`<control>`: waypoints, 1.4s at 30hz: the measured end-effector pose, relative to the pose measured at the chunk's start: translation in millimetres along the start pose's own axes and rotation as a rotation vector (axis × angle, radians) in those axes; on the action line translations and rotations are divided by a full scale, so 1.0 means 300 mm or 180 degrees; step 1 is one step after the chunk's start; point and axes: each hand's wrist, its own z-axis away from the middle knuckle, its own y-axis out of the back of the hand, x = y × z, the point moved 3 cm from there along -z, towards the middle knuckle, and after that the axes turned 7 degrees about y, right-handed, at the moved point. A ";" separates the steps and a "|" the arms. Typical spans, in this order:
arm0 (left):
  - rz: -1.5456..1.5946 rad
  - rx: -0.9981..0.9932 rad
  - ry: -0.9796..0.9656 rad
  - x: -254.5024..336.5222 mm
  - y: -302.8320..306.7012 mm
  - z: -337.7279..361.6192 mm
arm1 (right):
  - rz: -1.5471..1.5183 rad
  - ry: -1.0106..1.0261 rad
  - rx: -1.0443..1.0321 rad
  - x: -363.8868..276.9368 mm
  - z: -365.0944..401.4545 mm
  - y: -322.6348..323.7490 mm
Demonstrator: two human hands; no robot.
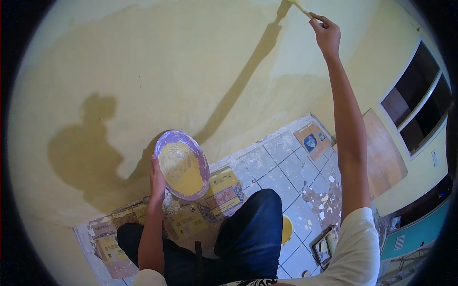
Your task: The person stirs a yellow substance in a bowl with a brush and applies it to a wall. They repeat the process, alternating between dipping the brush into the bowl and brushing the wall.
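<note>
My left hand [157, 181] grips the left side of a purple oval basin [204, 167], its fingers partly hidden beneath it. Yellow paint [187, 180] pools in the lower part of the basin and smears its inside. Up at the top of the view, my right hand [328, 37] is closed around the handle of a paintbrush [300, 7], held against or close to the yellow wall [191, 62]. The brush's far end is cut off by the frame, so contact with the wall cannot be made out. Darker and lighter patches of yellow show around it.
Flattened cardboard [188, 221] lies along the wall base over paint-splattered tiles [274, 152]. Near my knees stand a yellow bucket [286, 229] and a paint tray with a roller [325, 245]. A wooden board [381, 152] leans below the window [417, 95] at right.
</note>
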 end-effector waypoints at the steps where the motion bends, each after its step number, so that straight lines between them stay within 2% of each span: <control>1: 0.0064 -0.0086 0.0052 -0.001 0.004 0.001 | -0.0065 -0.0103 0.0125 -0.004 0.009 0.002; 2: 0.0058 -0.0081 0.0072 -0.004 0.009 0.002 | -0.0066 -0.0115 0.0106 -0.010 0.051 -0.027; 4: -0.0030 -0.0076 -0.0134 -0.001 0.012 0.003 | 0.0509 0.0089 -0.0658 0.035 0.165 -0.134; 5: -0.0025 -0.0067 -0.0123 0.007 0.011 0.013 | 0.0505 0.0093 -0.0671 0.045 0.204 -0.130; 7: -0.0066 0.0104 0.0052 0.029 0.002 0.037 | 0.0929 0.0283 -0.2164 0.080 0.270 -0.130; 8: -0.0064 0.0118 0.0026 0.036 0.003 0.029 | 0.0914 0.0296 -0.2141 0.099 0.257 -0.117; 9: -0.0008 0.0049 -0.0098 0.032 0.004 0.025 | 0.0652 0.0194 -0.1716 0.131 0.242 -0.094; 11: 0.0056 0.0018 -0.0231 0.023 0.002 0.030 | 0.0248 -0.0168 -0.0982 0.066 0.201 -0.039; 14: -0.0001 0.0003 -0.0242 0.034 0.006 0.028 | -0.0254 -0.0258 -0.0313 -0.021 0.130 -0.026; 15: -0.0024 0.0001 -0.0170 0.028 0.008 0.025 | -0.0264 -0.0266 -0.0297 -0.028 0.138 -0.059; 17: -0.0039 -0.0018 -0.0077 0.009 0.004 0.018 | -0.0224 0.0212 -0.0373 -0.054 0.178 -0.151; 18: -0.0093 0.0089 -0.0160 0.005 0.005 0.010 | -0.0186 0.0048 -0.0315 -0.101 0.242 -0.179; 20: -0.0134 0.0169 -0.0204 0.002 0.008 0.023 | -0.0099 0.0057 -0.0799 -0.068 0.333 -0.209; 21: -0.0072 0.0007 -0.0131 0.021 0.002 0.033 | -0.0085 0.0077 -0.0800 -0.064 0.357 -0.205; 23: -0.0020 -0.0143 -0.0084 0.028 0.017 0.009 | 0.0455 0.0415 -0.1744 -0.068 0.397 -0.220; 24: -0.0020 -0.0147 -0.0117 -0.007 0.024 -0.020 | 0.0445 0.0421 -0.1748 -0.076 0.376 -0.208; 26: 0.0007 -0.0115 -0.0140 -0.024 0.024 -0.028 | 0.0012 0.0262 -0.0891 -0.123 0.274 -0.132; 28: 0.0001 -0.0075 -0.0103 -0.004 0.018 -0.009 | -0.0141 -0.0148 -0.0403 -0.200 0.189 -0.071; 30: -0.0044 -0.0024 -0.0166 -0.001 0.015 -0.003 | -0.0206 -0.0009 -0.0239 -0.204 0.173 -0.113; 32: -0.0057 0.0008 -0.0220 0.008 0.015 0.002 | -0.0040 0.0236 -0.0369 -0.175 0.226 -0.213; 33: -0.0004 -0.0087 -0.0156 0.026 0.016 0.009 | 0.0182 0.0106 -0.0509 -0.190 0.278 -0.222; 34: 0.0066 -0.0180 -0.0083 0.024 0.013 0.019 | -0.0050 0.0007 -0.0608 -0.161 0.337 -0.247; 37: 0.0096 -0.0146 -0.0183 0.026 0.012 0.018 | 0.0210 -0.0101 -0.1505 -0.123 0.542 -0.314; 38: 0.0112 -0.0151 -0.0209 0.026 0.013 0.011 | 0.0229 0.0072 -0.1628 -0.086 0.619 -0.361; 39: 0.0103 -0.0205 -0.0201 0.013 0.014 0.005 | 0.0282 -0.0133 -0.1984 -0.092 0.672 -0.378; 40: 0.0100 -0.0248 -0.0207 0.012 0.017 0.003 | 0.0332 0.0052 -0.2108 -0.102 0.698 -0.396; 42: 0.0122 -0.0189 -0.0314 0.018 0.020 0.009 | 0.0258 -0.0035 -0.2355 -0.107 0.666 -0.398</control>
